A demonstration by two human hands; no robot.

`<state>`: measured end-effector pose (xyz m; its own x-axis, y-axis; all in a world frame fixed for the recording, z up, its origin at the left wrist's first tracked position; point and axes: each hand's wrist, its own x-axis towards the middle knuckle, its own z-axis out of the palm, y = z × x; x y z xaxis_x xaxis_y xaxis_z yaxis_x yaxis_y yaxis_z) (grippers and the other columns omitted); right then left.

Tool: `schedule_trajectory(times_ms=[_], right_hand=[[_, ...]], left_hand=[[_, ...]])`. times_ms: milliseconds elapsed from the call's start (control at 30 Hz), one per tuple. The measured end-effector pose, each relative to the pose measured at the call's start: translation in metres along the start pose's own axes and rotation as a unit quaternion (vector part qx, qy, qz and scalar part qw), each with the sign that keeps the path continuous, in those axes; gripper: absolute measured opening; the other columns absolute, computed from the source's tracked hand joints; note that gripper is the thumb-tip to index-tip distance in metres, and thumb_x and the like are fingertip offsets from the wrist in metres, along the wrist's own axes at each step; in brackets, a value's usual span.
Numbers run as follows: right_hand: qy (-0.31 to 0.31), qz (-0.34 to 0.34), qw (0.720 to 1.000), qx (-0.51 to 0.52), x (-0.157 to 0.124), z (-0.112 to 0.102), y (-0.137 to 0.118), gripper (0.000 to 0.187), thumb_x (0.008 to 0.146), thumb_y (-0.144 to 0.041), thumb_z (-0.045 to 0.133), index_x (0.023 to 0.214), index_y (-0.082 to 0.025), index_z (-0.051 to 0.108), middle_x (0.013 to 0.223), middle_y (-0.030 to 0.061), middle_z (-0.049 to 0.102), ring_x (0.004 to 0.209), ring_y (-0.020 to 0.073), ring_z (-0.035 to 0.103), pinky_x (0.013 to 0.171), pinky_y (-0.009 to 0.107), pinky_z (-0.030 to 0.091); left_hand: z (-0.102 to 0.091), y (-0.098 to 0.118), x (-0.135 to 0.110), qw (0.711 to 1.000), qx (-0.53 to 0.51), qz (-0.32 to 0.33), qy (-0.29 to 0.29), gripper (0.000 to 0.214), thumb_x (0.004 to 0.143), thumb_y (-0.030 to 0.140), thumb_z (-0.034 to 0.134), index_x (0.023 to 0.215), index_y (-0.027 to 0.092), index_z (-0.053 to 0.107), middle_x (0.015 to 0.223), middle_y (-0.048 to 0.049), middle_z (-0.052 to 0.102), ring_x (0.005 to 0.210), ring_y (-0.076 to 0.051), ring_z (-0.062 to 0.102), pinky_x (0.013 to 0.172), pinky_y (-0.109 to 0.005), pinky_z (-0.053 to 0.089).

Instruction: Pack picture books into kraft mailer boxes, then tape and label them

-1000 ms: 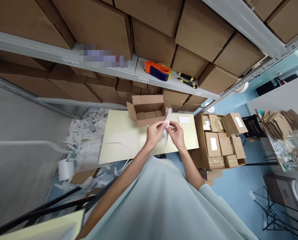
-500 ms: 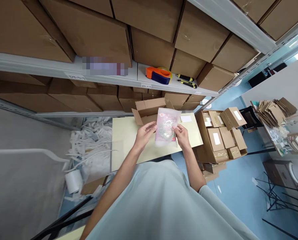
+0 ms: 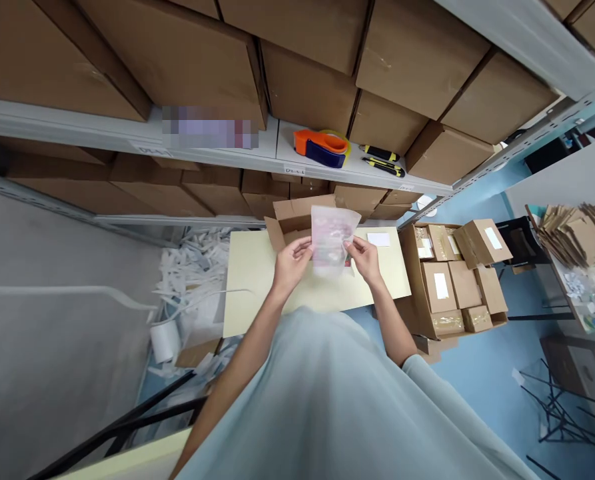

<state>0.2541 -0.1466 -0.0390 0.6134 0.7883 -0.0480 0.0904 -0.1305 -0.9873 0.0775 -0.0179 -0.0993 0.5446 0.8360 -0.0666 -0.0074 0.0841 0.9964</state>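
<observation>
A translucent plastic bag [image 3: 333, 240] with pinkish contents is held up over the pale yellow table [image 3: 247, 280]. My left hand [image 3: 293, 261] pinches its left edge between thumb and fingers. On the opposite edge, my right hand [image 3: 364, 259] grips it the same way. What lies inside the bag is too blurred to name. Just behind the bag stands an open cardboard box [image 3: 302, 212] with its flaps up, partly hidden by it. A white card [image 3: 378, 239] lies on the table beyond my right hand.
Cardboard boxes [image 3: 307, 83] fill the shelves in front. On the shelf edge lie an orange and blue tape dispenser [image 3: 321, 147] and several yellow-black cutters [image 3: 382, 160]. To the right, a large carton [image 3: 417, 293] holds smaller boxes. Crumpled white packing material [image 3: 192, 267] is heaped left.
The bag has turned slightly in my hands, and its pink print shows less clearly. Both hands keep hold of its edges. The whole view has shifted a little.
</observation>
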Motion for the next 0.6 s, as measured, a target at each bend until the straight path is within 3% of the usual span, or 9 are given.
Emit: schedule_trajectory(times_ms=[100,167,233,300,433,500,600], right_hand=[[-0.013,-0.061,0.994,-0.087,0.036,-0.013,-0.016,0.059,0.098,-0.071,0.066,0.126,-0.021,0.084,0.119,0.0053,0.084,0.118,0.0357,0.075,0.101,0.045,0.063],[-0.065,-0.097,0.977,-0.180,0.065,-0.014,-0.030,0.051,0.107,-0.060,0.058,0.132,-0.022,0.083,0.122,0.0040,0.084,0.119,0.0353,0.075,0.102,0.042,0.060],[-0.144,-0.123,0.936,-0.296,0.093,-0.004,-0.039,0.041,0.113,-0.045,0.054,0.133,-0.023,0.082,0.127,0.0047,0.083,0.123,0.0345,0.074,0.106,0.038,0.056],[-0.222,-0.128,0.875,-0.410,0.118,0.013,-0.041,0.035,0.114,-0.033,0.052,0.131,-0.023,0.082,0.131,0.0071,0.083,0.128,0.0347,0.073,0.107,0.037,0.053],[-0.335,-0.099,0.761,-0.546,0.150,0.051,-0.020,0.034,0.109,-0.018,0.054,0.124,-0.020,0.084,0.127,0.0151,0.084,0.127,0.0361,0.074,0.109,0.041,0.051],[-0.368,-0.079,0.734,-0.565,0.159,0.063,-0.001,0.034,0.106,-0.014,0.056,0.124,-0.018,0.085,0.132,0.0183,0.082,0.129,0.0361,0.073,0.111,0.042,0.051],[-0.390,-0.039,0.722,-0.570,0.167,0.074,0.025,0.039,0.101,-0.009,0.058,0.130,-0.016,0.084,0.143,0.0202,0.077,0.136,0.0350,0.070,0.113,0.040,0.050]], left_hand=[[-0.010,-0.017,0.010,0.988,0.151,0.022,0.018,0.060,0.091,0.057,0.078,0.139,0.021,0.072,0.137,-0.0168,0.078,0.129,-0.034,0.073,0.114,-0.049,0.057],[-0.017,-0.033,0.015,0.959,0.282,0.032,-0.018,0.056,0.086,0.047,0.083,0.135,0.022,0.075,0.138,-0.0164,0.077,0.131,-0.039,0.070,0.116,-0.053,0.054],[-0.020,-0.049,0.018,0.924,0.375,0.046,-0.064,0.045,0.085,0.036,0.081,0.127,0.022,0.079,0.132,-0.0172,0.079,0.129,-0.042,0.069,0.116,-0.056,0.052],[-0.019,-0.061,0.017,0.898,0.427,0.060,-0.091,0.034,0.089,0.026,0.073,0.122,0.022,0.081,0.127,-0.0175,0.080,0.126,-0.042,0.070,0.116,-0.058,0.051],[-0.014,-0.070,0.010,0.878,0.463,0.069,-0.102,0.032,0.098,0.021,0.056,0.117,0.021,0.083,0.127,-0.0168,0.080,0.123,-0.037,0.073,0.110,-0.053,0.055],[-0.014,-0.070,0.005,0.879,0.462,0.067,-0.098,0.034,0.102,0.023,0.052,0.116,0.022,0.083,0.127,-0.0155,0.080,0.122,-0.035,0.074,0.105,-0.048,0.058],[-0.016,-0.067,-0.006,0.891,0.442,0.056,-0.087,0.032,0.102,0.024,0.054,0.115,0.023,0.084,0.125,-0.0135,0.081,0.118,-0.033,0.076,0.099,-0.044,0.060]])
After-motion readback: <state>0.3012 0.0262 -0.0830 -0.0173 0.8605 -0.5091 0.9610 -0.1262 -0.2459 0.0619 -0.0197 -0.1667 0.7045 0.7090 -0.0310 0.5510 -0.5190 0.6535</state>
